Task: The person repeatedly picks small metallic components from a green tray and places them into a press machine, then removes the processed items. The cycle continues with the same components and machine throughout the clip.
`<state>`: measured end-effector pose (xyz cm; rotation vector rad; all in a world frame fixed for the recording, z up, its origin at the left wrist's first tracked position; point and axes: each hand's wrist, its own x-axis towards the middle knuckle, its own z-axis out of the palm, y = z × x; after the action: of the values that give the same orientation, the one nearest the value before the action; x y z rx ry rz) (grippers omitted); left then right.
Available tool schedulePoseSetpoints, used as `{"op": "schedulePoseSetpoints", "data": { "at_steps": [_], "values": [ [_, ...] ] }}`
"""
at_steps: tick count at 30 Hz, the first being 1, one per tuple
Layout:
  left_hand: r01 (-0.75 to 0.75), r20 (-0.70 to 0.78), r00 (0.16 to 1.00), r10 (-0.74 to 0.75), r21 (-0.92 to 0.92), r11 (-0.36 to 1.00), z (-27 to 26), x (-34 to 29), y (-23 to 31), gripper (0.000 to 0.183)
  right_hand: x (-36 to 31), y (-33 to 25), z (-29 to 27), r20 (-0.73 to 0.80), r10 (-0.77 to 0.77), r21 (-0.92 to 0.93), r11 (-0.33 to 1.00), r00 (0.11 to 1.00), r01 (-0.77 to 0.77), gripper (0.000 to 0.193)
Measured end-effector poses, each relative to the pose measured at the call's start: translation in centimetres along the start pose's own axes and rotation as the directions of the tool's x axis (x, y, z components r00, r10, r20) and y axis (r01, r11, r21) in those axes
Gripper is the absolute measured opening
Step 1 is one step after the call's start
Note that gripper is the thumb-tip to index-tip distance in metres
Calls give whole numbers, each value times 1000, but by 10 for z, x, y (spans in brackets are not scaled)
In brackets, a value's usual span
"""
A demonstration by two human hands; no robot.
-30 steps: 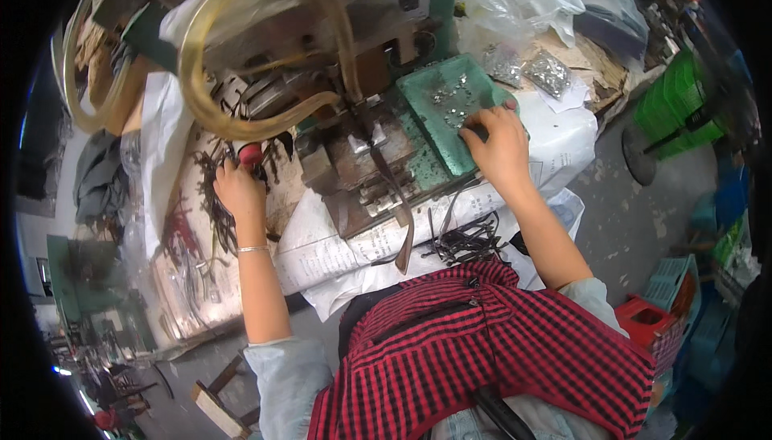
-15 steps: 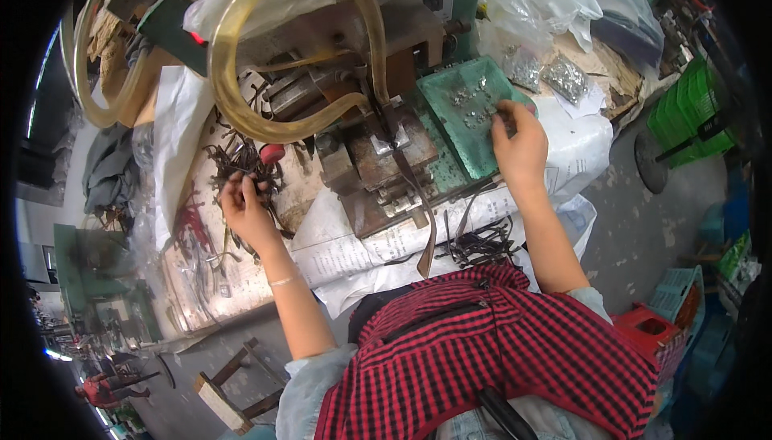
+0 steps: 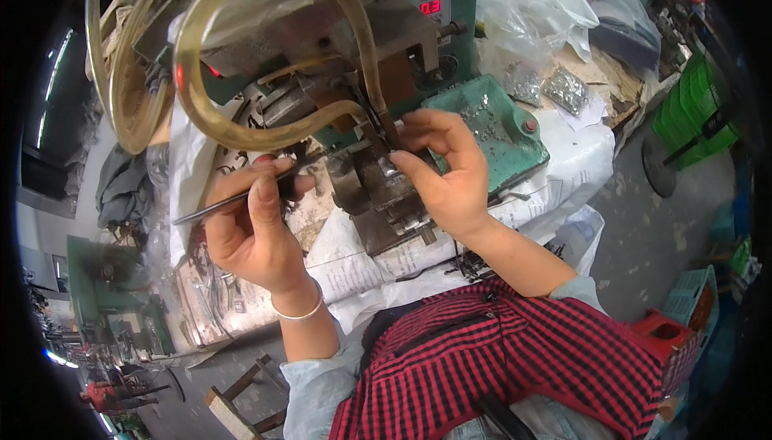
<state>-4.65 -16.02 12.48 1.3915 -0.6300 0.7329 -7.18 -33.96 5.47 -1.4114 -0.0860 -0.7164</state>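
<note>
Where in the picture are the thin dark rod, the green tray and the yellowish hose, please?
thin dark rod [image 3: 229,199], head view, on its bare shaft left of the left hand's fingers.
green tray [image 3: 515,147], head view, on its right rim.
yellowish hose [image 3: 189,94], head view, on the left bend of its loop.

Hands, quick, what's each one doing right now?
Left hand: closed, holding a thin dark rod.
Right hand: fingers pinched at the metal fixture; contents cannot be told.
</note>
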Motion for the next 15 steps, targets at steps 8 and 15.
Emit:
{"op": "schedulePoseSetpoints", "data": {
  "at_steps": [8, 15],
  "values": [
    [-172, 218, 966, 137, 153, 973, 1, -33, -5, 15, -1, -57, -17, 271, 272, 108, 945, 923, -310, 66],
    [-368, 339, 906, 255, 332, 868, 14, -65, -8, 16, 5, -31, -9, 202, 265, 59, 957, 943, -282, 60]
  ]
}}
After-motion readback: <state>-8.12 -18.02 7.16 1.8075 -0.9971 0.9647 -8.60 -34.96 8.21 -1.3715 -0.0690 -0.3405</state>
